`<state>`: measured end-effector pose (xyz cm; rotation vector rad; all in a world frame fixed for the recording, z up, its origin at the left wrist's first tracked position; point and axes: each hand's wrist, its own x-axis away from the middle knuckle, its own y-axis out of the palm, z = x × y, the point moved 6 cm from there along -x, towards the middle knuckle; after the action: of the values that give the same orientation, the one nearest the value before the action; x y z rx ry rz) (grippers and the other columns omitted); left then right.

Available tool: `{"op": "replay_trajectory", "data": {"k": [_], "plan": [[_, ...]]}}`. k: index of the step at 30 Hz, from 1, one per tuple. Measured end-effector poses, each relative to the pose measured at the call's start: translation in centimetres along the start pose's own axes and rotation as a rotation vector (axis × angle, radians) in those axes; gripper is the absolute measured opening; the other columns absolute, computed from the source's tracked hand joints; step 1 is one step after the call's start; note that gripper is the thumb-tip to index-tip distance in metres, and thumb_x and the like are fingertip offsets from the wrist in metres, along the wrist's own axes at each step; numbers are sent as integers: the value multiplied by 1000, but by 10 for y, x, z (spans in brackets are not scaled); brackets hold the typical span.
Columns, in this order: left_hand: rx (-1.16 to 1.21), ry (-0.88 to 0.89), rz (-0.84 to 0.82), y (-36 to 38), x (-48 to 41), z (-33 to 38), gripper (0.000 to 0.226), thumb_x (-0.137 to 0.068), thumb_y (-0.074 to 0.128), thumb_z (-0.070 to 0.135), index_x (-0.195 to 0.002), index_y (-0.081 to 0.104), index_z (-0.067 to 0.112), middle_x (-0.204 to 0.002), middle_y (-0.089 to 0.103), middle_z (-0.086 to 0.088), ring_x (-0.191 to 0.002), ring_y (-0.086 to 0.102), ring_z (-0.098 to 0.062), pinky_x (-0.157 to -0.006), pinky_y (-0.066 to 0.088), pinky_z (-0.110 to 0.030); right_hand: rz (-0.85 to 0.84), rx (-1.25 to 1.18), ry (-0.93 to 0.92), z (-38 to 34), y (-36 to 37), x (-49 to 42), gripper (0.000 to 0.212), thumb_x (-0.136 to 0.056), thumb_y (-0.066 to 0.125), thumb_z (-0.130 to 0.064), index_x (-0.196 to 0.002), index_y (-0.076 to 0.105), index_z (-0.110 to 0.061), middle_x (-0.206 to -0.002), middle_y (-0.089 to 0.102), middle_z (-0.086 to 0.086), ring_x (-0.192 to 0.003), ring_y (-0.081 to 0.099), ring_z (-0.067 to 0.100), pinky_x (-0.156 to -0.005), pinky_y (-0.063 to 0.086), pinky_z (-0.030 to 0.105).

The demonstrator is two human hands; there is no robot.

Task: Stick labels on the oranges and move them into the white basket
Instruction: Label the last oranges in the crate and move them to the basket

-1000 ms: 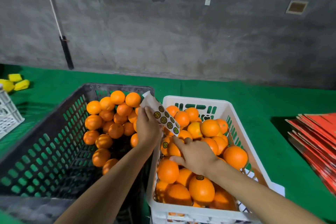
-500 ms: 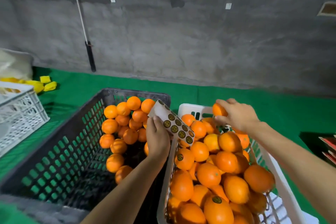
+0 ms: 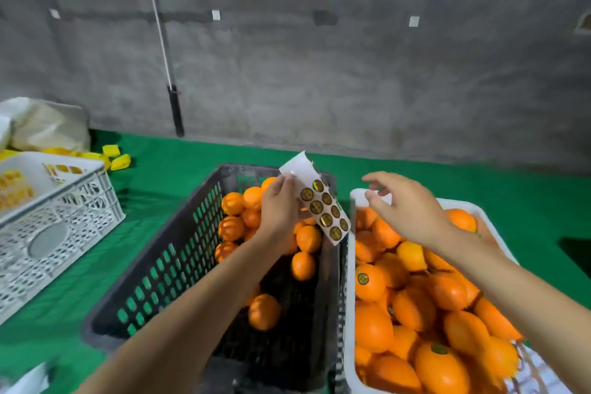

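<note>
Our left hand pinches a curled white label sheet between thumb and fingers, holding it up over the far right corner of the black crate. The sheet hangs down and to the right of that hand, its round gold-and-dark labels facing us in two rows, and its lower end reaches just beside the near-left rim of the white basket. Our right hand hovers to the right of the sheet, above the far left corner of the white basket, with its fingers spread apart and loosely bent, gripping nothing. Below and behind our left hand lie the unlabelled oranges in the black crate, heaped toward its far end, with one orange apart from the heap, under our left forearm. Under our right hand and forearm the white basket is piled high with oranges, and one labelled orange shows its round sticker below that hand, near the basket's left wall. The two containers stand side by side, touching or nearly so, on a green mat. Well off to the left of our left hand stands a white lattice crate, with yellow objects on the mat beyond it. A grey concrete wall rises beyond both hands.
</note>
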<state>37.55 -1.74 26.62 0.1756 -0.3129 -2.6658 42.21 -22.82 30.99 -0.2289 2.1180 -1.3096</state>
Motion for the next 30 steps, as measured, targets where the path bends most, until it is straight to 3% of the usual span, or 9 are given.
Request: {"op": "replay_trajectory", "data": {"k": [6, 9, 13, 17, 21, 25, 27, 30], "plan": [[-381, 254, -120, -80, -11, 34, 38, -100, 58, 25, -62, 62, 21, -54, 64, 12, -47, 57, 3, -45, 39, -11, 172, -68, -73, -118, 39, 3, 22, -96, 61, -30, -115, 69, -22, -106, 66, -3, -100, 60, 20, -78, 46, 33], [-521, 266, -90, -121, -22, 28, 46, -95, 65, 37, -54, 57, 17, -48, 56, 9, -44, 46, -1, -45, 34, -18, 182, -55, -73, -161, 85, 1, 23, -96, 61, -35, -112, 69, -21, -107, 64, -2, -103, 56, 22, -85, 45, 36], [-531, 222, -111, -160, -27, 6, 55, -93, 66, 43, -47, 48, 19, -44, 46, 4, -44, 38, -5, -47, 29, -20, 113, -133, 57, -183, 145, -1, 40, -94, 62, -48, -123, 64, -21, -112, 58, -3, -109, 52, 19, -91, 44, 37], [-486, 133, -165, -181, -35, -13, 63, -90, 65, 49, -60, 53, -5, -63, 55, -28, -54, 44, -17, -58, 34, -33, 96, -232, 90, -189, 174, 4, 45, -93, 65, -47, -129, 65, -20, -125, 59, -5, -117, 54, 15, -98, 44, 34], [-476, 75, -216, -178, -41, -24, 55, -92, 66, 43, -54, 55, 5, -57, 56, -18, -51, 48, -14, -55, 36, -32, 152, -235, 98, -187, 181, 10, 36, -93, 68, -38, -122, 71, -18, -118, 64, -4, -110, 58, 16, -92, 48, 34], [-427, 38, -332, -159, -39, -36, 61, -95, 63, 40, -71, 56, -15, -72, 55, -37, -60, 50, -28, -62, 42, -41, 186, -148, 148, -174, 179, 16, 31, -95, 68, -32, -122, 72, -18, -114, 69, -2, -106, 62, 19, -88, 53, 37], [-406, 30, -358, -154, -38, -40, 60, -96, 62, 40, -75, 57, -16, -78, 57, -38, -68, 57, -44, -69, 54, -50, 191, -117, 165, -170, 180, 16, 30, -95, 69, -28, -122, 72, -17, -115, 70, -2, -107, 63, 21, -88, 54, 39], [-360, 18, -386, -152, -41, -43, 61, -92, 65, 44, -75, 55, -13, -79, 57, -36, -77, 62, -44, -75, 58, -55, 222, -112, 189, -171, 182, 13, 26, -95, 68, -27, -119, 73, -17, -115, 71, -3, -105, 64, 19, -83, 55, 38]]}}
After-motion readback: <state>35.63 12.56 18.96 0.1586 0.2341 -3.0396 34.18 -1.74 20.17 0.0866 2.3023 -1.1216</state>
